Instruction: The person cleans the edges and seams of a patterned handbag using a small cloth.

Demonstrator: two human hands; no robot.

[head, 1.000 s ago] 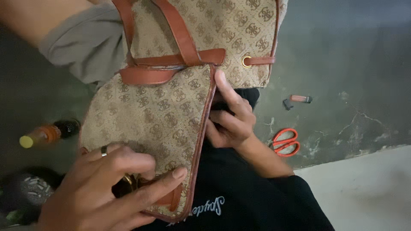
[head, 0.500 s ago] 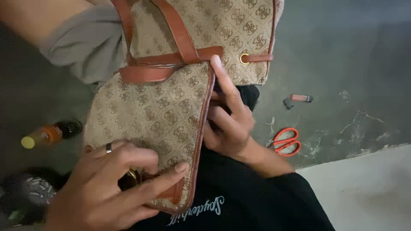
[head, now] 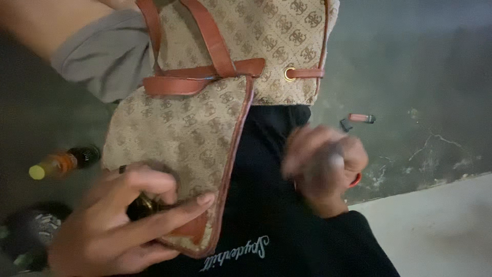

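left hand (head: pixel 118 225) fingers pinched on bag flap (head: pixel 179 149) corner, dark clasp under thumb — right hand (head: pixel 323 164) blurred, finger state unclear. Tip — steady flap, keep pinch firm.

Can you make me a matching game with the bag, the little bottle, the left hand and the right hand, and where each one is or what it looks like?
Things:
1. bag
2. bottle
3. left hand
4. right hand

Descriptions:
A. blurred, apart from the bag, over the black clothing
B. yellow cap, lying on the dark floor at the left
C. beige patterned cloth with brown leather trim
D. gripping the bag's lower corner, thumb on the front

Pairs: 1-C, 2-B, 3-D, 4-A
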